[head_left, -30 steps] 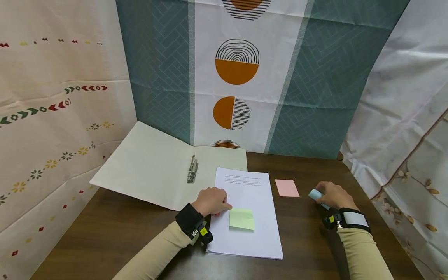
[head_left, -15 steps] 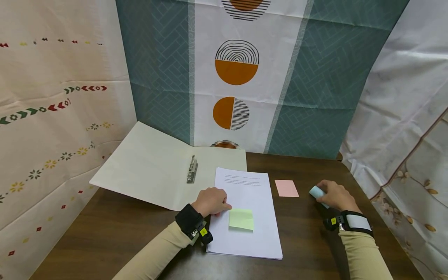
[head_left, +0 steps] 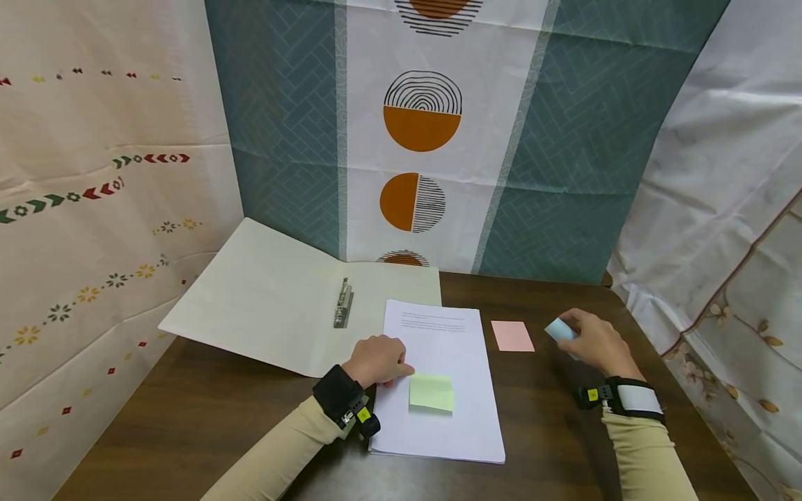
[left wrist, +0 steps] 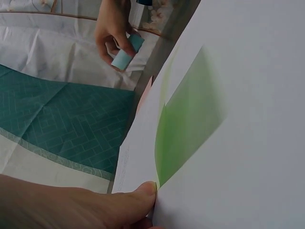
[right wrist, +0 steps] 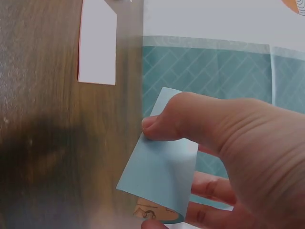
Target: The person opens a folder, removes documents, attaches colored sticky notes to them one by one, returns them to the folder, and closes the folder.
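A green sticky note (head_left: 431, 394) lies on a stack of white paper (head_left: 460, 431), its lower edge lifted. My left hand (head_left: 378, 360) rests at the paper's left side. Its thumb meets the note's corner in the left wrist view, with the other fingers curled and mostly hidden; it appears to pinch that corner. Off the table at the right, my right hand (head_left: 598, 341) holds a light blue sticky note pad (right wrist: 159, 162) between thumb and fingers. The pad is bent, and a tan printed underside shows at its lower end.
An open cream folder (head_left: 263, 292) with a metal clip (head_left: 343, 303) lies at the back left, partly under the paper. A pink sticky note (head_left: 513, 336) sits between the paper and my right hand. Something green (head_left: 352, 421) shows partly beneath my left wrist. Curtains hang behind.
My right hand has lifted the blue sticky note pad from the table and moved it slightly left and away from me. My left hand has stayed in place.
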Demonstrator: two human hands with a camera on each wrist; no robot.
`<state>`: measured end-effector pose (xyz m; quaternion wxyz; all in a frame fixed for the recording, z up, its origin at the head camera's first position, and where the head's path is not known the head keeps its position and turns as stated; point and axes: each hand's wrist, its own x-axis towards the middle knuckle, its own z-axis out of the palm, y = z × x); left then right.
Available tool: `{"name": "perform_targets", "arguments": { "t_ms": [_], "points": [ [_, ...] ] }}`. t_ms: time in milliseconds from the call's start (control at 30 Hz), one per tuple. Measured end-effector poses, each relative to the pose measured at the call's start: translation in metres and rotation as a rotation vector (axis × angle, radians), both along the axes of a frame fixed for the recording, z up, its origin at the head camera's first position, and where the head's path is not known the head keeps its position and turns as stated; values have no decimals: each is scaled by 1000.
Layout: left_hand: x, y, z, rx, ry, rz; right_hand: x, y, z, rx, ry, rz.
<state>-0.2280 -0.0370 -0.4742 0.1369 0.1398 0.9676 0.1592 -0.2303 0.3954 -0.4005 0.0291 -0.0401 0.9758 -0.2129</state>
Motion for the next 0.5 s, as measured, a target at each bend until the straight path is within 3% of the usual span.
{"name": "perform_targets", "arguments": {
  "t_ms": [100,167,200,333,500],
  "points": [
    [-1,0,0,-3,1,-2,0,-6,1,-4,14,3],
    [3,0,9,10,-14,5,-1,-11,1,-7,26,5],
    [3,0,6,4,-9,3,-1,-13,0,-8,31,7],
    [11,0,19,5,-12,2,-2,-23,-4,-14,34,21],
    [16,0,23,4,28,-21,-3,-36,-9,-19,50,39]
  ]
}}
